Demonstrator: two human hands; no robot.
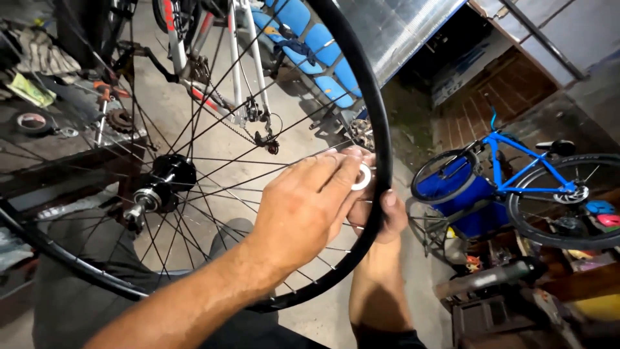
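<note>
Nearest my view is the left forearm, running up from the lower left of the frame to the left hand (309, 208) at centre. Starting at the far left: a cluttered bench in the upper left carries a flat roll of tape (32, 121) and a small toothed sprocket (120, 119). Below it, at left centre, sits the black hub (169, 174) of the wheel I have in hand, its thin spokes (258, 103) fanning out to the black rim (373, 116), which sweeps down the middle of the frame. Through the spokes, at top centre, I see a white-framed bicycle (242, 58) and a row of blue chairs (316, 45).

At centre, my left hand is closed, its fingertips pinching a small white ring (363, 176) and holding it against the inner side of the rim. Just right of it, the right hand (381, 220) comes up from the bottom edge and clasps the rim from outside, thumb on the near face.

As I judge it, the work is at an early point: the ring touches the rim at this one spot, and I can see no white on the rest of the rim in view.

Right of centre, a blue bicycle (516, 171) leans by a blue bin (462, 194).
</note>
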